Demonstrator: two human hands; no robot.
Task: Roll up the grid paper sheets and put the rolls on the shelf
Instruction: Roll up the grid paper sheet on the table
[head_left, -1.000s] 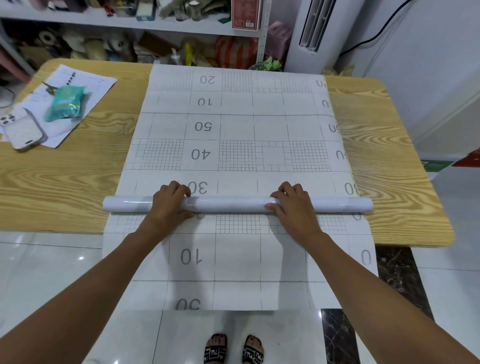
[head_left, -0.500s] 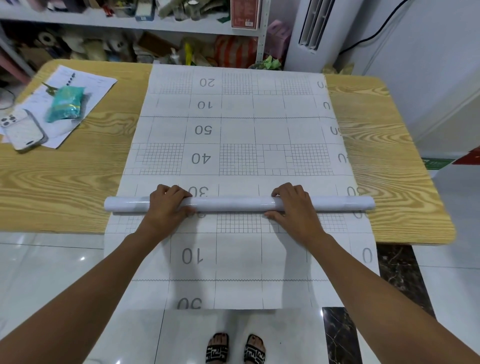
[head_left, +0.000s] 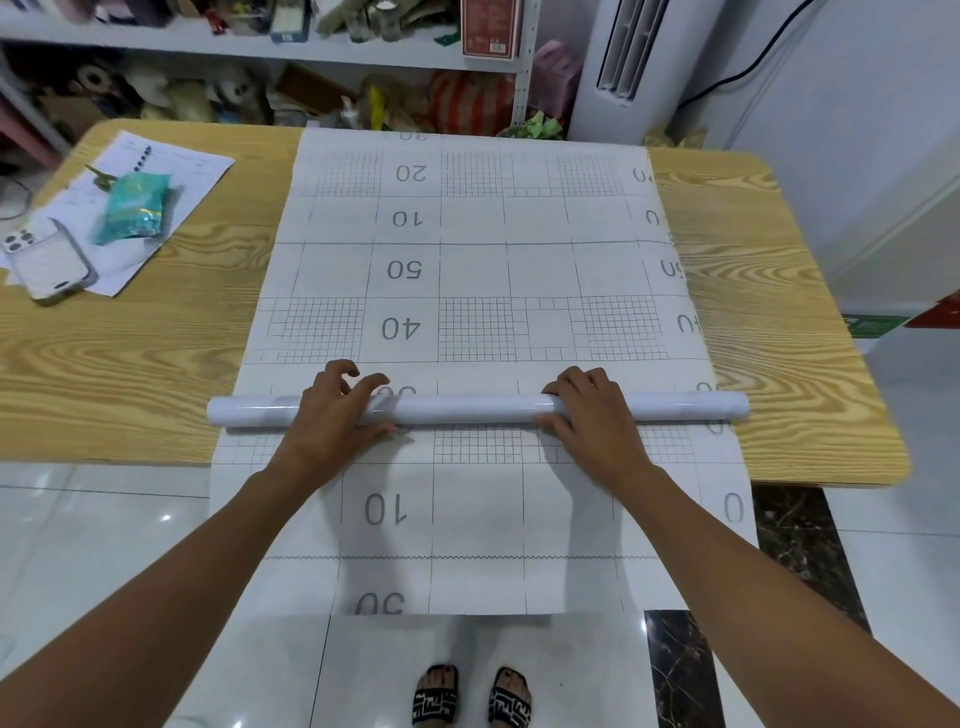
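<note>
**Head view.** The roll (head_left: 467, 408) lies crosswise on the sheet (head_left: 478, 270), near the front edge of the tabletop (head_left: 130, 364). The right hand (head_left: 592, 421) keeps its grip clenched on the roll, fingers draped over the top and thumb on the near side. The left hand (head_left: 332, 415) has just released its grip. Its fingers, wrapped over the roll a second ago, are now lifted and spread above it, with only the palm and thumb touching.

The roll itself sits about where it was, but the printed marks beyond it have slid toward the person. The "30" just behind the roll, readable a second ago, is now half hidden. A new "30" shows at the far edge of the tabletop, where "20" was the last mark before.

The roll is therefore judged to be turning in place and winding in the far part of the sheet, with the left hand resetting for the next turn. More printed paper hangs over the front edge toward the floor. Whether this is the same sheet or a second one beneath cannot be told.

Much of the sheet is not yet wound, and the shelf (head_left: 234, 41) behind the tabletop has not yet received this roll. A phone (head_left: 49, 262) and a teal packet (head_left: 132, 208) lie well apart, at far left.
</note>
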